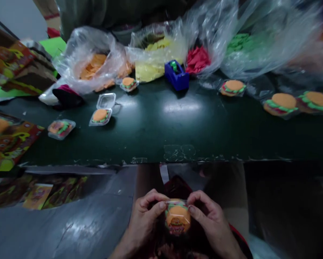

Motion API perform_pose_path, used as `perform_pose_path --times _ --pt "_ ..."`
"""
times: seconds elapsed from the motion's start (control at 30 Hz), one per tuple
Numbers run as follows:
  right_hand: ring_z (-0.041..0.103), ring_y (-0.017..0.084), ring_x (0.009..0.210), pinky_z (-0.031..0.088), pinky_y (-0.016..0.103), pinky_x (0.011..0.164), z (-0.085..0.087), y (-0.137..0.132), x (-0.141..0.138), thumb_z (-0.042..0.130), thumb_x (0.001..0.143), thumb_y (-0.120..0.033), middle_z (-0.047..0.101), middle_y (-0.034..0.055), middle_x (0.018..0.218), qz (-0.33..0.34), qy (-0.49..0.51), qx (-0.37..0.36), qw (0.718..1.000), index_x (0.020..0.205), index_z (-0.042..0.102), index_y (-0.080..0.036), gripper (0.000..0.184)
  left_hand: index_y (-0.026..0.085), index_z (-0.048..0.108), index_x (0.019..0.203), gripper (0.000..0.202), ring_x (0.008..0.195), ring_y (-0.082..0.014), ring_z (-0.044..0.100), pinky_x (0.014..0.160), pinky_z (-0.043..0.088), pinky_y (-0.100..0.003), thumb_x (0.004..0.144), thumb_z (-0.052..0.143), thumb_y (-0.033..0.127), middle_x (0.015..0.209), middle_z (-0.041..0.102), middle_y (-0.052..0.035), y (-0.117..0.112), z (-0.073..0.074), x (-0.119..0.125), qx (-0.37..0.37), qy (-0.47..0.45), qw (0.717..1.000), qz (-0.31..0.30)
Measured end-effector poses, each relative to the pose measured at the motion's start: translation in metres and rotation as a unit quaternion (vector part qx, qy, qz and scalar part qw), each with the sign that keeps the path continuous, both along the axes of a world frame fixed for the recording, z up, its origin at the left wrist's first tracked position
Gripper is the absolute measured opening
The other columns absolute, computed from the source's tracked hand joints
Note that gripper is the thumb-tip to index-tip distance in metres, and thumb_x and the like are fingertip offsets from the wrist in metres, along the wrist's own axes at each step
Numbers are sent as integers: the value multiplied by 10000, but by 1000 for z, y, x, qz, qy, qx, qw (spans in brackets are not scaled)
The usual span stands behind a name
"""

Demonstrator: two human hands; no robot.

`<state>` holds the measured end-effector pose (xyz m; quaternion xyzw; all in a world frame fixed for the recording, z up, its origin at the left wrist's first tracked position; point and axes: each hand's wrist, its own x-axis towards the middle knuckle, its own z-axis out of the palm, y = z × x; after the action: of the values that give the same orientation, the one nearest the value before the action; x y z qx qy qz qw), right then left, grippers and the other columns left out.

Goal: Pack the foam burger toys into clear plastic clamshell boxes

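Observation:
Over my lap, just in front of the table edge, I hold a small clear plastic box with a toy burger [178,218] inside. The burger has an orange bun with green and red layers, and a printed burger sticker shows on its front. My left hand [148,213] pinches the box's upper left edge between thumb and fingers. On the other side, my right hand [207,215] grips the upper right edge the same way. Whether the lid is fully closed I cannot tell.
On the dark green table [150,133] are an open clear box with a burger [100,116], a boxed burger [61,128], more burgers [281,103] at right and a blue tape dispenser [176,75]. Bags of orange, yellow [150,70], red [197,59] and green pieces line the back.

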<state>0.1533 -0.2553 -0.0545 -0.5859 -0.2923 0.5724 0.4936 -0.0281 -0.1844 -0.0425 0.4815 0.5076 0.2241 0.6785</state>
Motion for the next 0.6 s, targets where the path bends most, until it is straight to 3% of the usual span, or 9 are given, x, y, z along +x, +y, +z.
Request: perform_pose_path --times 0.1,0.27,0.37,0.47,0.5,0.6 --pt "492 138 651 419 219 589 -6 -15 -7 618 793 -420 531 -22 703 21 -3 -14 1000 737 577 -196 234 183 743 754 273 706 -153 530 671 418 -249 734 705 453 743 577 -20 -20 -8 -11 -48 3 999 15" --pt "483 144 647 399 233 598 -3 -19 -11 576 818 -421 525 -20 674 66 -32 -40 996 702 568 -194 255 191 738 718 330 742 -172 547 785 408 -282 717 703 519 694 635 -21 -34 -16 -26 -50 42 998 -1" --pt "454 139 630 380 233 575 -4 -16 -12 578 809 -448 507 -24 660 110 -10 -86 990 705 552 -189 280 178 715 722 356 698 -156 541 706 416 -265 680 727 532 713 631 -16 -39 -18 -38 -116 7 993 1" --pt "437 135 636 373 237 589 -10 -5 -11 610 778 -456 505 -28 658 149 21 -97 984 700 547 -182 291 177 673 786 361 633 -134 525 621 407 -243 664 741 510 719 625 -2 -26 -10 -44 -229 -28 973 -26" --pt "434 134 639 370 238 595 -12 0 -10 619 772 -452 505 -29 656 160 23 -89 983 695 549 -180 291 174 668 800 341 636 -131 519 615 400 -236 676 737 484 728 623 -1 -16 -6 -43 -231 -20 971 -59" --pt "434 131 649 361 237 602 -18 25 -9 639 768 -432 509 -26 662 191 18 -57 980 685 564 -170 285 156 682 832 247 733 -135 504 653 378 -219 718 720 373 807 609 -4 19 7 -33 -107 43 976 -183"
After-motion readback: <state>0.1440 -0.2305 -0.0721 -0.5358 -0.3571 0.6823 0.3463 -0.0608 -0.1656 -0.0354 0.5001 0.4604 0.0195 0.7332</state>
